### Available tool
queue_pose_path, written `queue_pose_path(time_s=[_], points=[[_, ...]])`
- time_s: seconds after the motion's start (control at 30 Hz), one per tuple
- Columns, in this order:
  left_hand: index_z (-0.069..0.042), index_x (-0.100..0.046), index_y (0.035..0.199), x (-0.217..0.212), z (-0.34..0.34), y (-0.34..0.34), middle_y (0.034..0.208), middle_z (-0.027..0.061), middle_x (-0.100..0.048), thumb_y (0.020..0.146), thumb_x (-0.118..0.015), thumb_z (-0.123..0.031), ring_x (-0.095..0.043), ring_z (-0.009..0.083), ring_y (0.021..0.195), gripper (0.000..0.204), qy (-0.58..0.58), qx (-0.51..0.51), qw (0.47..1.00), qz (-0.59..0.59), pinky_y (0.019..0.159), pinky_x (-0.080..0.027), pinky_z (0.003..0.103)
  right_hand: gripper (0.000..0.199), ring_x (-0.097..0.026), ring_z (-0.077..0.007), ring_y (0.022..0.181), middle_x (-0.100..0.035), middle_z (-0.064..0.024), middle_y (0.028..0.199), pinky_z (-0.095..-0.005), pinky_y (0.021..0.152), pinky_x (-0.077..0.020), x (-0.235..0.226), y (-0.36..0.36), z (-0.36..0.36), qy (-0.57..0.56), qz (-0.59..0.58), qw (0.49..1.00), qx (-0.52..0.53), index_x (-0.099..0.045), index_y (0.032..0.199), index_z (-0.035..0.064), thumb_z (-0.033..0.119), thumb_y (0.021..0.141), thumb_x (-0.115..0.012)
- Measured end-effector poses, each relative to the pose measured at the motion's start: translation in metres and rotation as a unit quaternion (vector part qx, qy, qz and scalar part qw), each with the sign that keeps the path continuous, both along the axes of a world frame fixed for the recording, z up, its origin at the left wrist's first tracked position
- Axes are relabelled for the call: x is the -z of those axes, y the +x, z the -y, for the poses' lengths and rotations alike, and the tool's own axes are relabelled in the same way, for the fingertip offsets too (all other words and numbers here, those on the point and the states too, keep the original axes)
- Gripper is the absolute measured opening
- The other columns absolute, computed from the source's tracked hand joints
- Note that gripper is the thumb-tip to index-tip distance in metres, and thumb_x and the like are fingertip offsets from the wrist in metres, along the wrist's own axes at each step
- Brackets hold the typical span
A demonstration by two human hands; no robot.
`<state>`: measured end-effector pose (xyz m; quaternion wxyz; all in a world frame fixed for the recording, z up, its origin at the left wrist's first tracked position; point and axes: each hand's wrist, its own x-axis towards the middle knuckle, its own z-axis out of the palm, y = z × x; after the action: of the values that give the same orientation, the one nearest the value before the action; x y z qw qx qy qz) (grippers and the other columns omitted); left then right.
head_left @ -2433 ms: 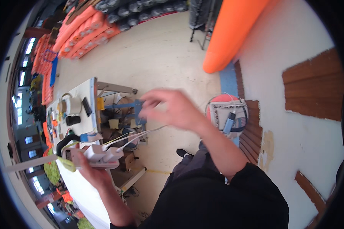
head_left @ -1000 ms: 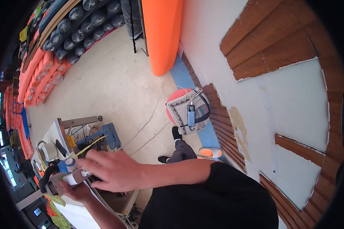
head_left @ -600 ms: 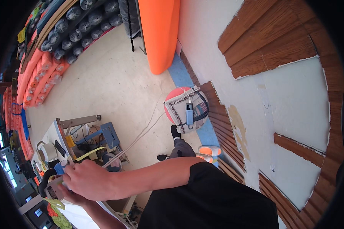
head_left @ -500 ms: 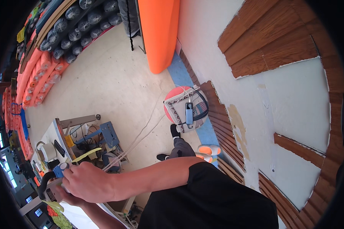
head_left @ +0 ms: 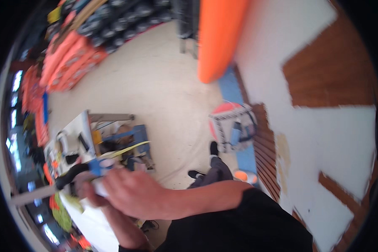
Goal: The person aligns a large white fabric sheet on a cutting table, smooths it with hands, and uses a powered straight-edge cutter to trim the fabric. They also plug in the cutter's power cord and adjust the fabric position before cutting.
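We noted the left hand (head_left: 95,198) curled around the pale power strip (head_left: 79,181), near the white table (head_left: 76,131); the right hand (head_left: 134,193) bent over it, its grip too blurred to tell. Earlier it hung apart. Beyond lay pale floor (head_left: 155,88) and orange rolls (head_left: 73,63).

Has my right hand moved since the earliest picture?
Yes, leftward and down the view: the bare right hand was right of the blue rectangular metal plate; now it is below, beside the bare left hand.
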<state>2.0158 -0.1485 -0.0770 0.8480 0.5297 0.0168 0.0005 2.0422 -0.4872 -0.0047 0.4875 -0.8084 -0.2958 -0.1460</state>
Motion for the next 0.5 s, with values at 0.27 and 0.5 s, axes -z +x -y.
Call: queue_pose_path(time_s=[0.27, 0.5], points=[[0.001, -0.051, 0.136, -0.085, 0.106, 0.055, 0.104, 0.0138, -0.066, 0.093, -0.071, -0.032, -0.069, 0.0270, 0.089, 0.058, 0.188, -0.183, 0.959, 0.109, 0.082, -0.061, 0.047, 0.032, -0.074, -0.0283, 0.081, -0.070, -0.0118, 0.089, -0.0380, 0.073, -0.0589, 0.003, 0.028, 0.047, 0.264, -0.361, 0.890, -0.091, -0.064, 0.111, 0.0037, 0.010, 0.085, -0.081], [-0.001, -0.061, 0.123, -0.080, 0.122, 0.043, 0.102, 0.0102, -0.067, 0.091, -0.074, -0.038, -0.068, 0.0207, 0.094, 0.051, 0.203, -0.204, 0.957, 0.029, 0.080, -0.057, 0.036, 0.047, -0.067, -0.0291, 0.098, -0.067, -0.0080, 0.109, -0.0372, 0.081, -0.0566, 0.001, 0.032, 0.000, 0.033, -0.147, 0.986, -0.074, -0.071, 0.112, 0.0089, 0.020, 0.071, -0.092]])
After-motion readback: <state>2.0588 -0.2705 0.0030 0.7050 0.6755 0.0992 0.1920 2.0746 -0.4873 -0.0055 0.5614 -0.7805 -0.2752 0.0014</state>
